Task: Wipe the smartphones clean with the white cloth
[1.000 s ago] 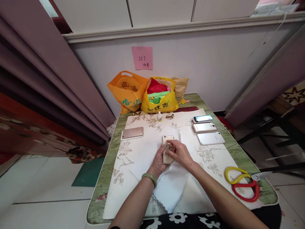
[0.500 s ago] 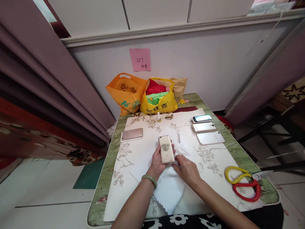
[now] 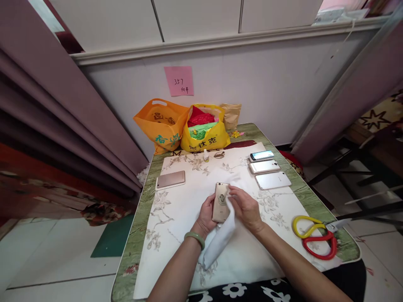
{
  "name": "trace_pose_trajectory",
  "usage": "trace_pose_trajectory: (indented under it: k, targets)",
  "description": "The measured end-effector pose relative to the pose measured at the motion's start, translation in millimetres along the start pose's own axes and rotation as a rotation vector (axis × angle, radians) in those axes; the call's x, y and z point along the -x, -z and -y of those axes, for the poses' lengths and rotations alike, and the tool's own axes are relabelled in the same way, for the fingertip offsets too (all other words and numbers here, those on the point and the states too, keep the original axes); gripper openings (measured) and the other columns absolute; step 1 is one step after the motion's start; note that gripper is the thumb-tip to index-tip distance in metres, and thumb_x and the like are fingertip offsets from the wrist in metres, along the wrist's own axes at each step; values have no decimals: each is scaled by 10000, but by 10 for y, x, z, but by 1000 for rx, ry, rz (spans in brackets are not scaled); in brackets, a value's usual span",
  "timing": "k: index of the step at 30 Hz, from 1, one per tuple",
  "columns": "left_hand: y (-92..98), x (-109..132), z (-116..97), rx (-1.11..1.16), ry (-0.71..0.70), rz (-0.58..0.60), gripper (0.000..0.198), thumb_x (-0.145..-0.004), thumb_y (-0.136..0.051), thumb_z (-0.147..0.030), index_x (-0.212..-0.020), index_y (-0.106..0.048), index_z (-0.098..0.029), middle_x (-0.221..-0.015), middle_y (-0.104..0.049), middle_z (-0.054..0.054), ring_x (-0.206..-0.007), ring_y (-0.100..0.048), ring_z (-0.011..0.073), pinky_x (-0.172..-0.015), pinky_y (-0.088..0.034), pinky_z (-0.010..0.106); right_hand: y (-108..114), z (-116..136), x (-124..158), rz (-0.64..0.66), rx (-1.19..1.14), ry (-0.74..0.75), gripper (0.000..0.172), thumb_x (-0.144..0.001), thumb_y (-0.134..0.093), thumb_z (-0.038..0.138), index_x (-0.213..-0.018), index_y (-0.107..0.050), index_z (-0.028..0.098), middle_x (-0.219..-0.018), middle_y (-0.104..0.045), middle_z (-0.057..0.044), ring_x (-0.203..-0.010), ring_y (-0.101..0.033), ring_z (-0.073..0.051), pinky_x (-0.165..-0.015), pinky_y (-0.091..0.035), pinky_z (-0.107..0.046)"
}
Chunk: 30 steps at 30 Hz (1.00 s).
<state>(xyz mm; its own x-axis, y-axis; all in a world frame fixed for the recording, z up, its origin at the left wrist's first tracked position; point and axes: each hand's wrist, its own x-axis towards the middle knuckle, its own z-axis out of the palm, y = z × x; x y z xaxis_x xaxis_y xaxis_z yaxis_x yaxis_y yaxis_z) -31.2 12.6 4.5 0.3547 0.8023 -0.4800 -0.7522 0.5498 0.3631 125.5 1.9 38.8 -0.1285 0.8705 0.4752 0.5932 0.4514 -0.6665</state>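
Note:
My left hand (image 3: pixel 206 214), with a green bangle at its wrist, holds a gold phone (image 3: pixel 219 213), its back and ring holder turned up. Against the phone's right side, my right hand (image 3: pixel 247 208) grips a white cloth (image 3: pixel 220 242) with its fingers closed. The cloth is gathered upward from the table and covers part of the phone's right edge. Its lower end hangs below the phone, over the floral sheet.
Two stacked phones (image 3: pixel 171 180) lie at left; several phones, one white (image 3: pixel 273 180), lie at right. Scissors (image 3: pixel 317 235) rest at the right edge. A small bottle (image 3: pixel 206 156), glasses (image 3: pixel 219 154), an orange bag (image 3: pixel 163 123) and a yellow bag (image 3: pixel 206 140) stand at the back.
My right hand has moved up, lifting the white cloth from the table to the phone's right side. The phone has turned slightly in my left hand. The whole view has shifted a little.

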Motion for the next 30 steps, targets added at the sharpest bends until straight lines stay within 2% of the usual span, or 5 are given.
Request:
trace_pose_trajectory:
  k: [5, 11, 18, 22, 30]
  targets:
    - [11, 1, 2, 78, -35, -41, 248, -852, -565, -285, -947, -698, -98, -843, -741, 79, -749, -685, 177, -778, -520, 282, -230, -61, 170, 128, 36, 107, 405, -967, -412, 229, -1370, -440, 195, -1364, -555, -102, -1272, -510, -209, -1108, -389, -482]
    - [6, -59, -12, 72, -108, -53, 241, -844, -574, -279, -947, -699, -99, -825, -740, 72, -758, -686, 180, -812, -520, 290, -52, -36, 593, 253, -44, 207, 504, -939, -489, 213, -1429, -377, 243, -1314, -593, -69, -1237, -543, -196, -1051, -476, -383]
    - [-27, -2, -12, 9, -19, -8, 277, -847, -583, -296, -976, -692, -76, -819, -743, 83, -785, -697, 200, -865, -517, 309, -147, -231, 101, 66, -95, 48, 400, -960, -426, 234, -1360, -443, 231, -1264, -596, -101, -956, -656, -176, -887, -566, -365]
    - [-39, 35, -7, 1, -7, 25, 311, -857, -566, -294, -1041, -681, -71, -885, -748, 102, -880, -699, 225, -903, -507, 325, -239, -303, -72, -24, 79, 58, 385, -929, -526, 292, -1301, -512, 192, -1356, -537, -138, -1130, -590, -249, -983, -501, -461]
    - [-21, -56, -11, 40, -109, -18, 240, -858, -559, -261, -977, -688, -98, -876, -748, 85, -935, -694, 229, -957, -489, 351, -94, -7, 556, 185, 278, 373, 388, -953, -495, 178, -1337, -528, 223, -1331, -599, -44, -1300, -478, -234, -1141, -288, -519]
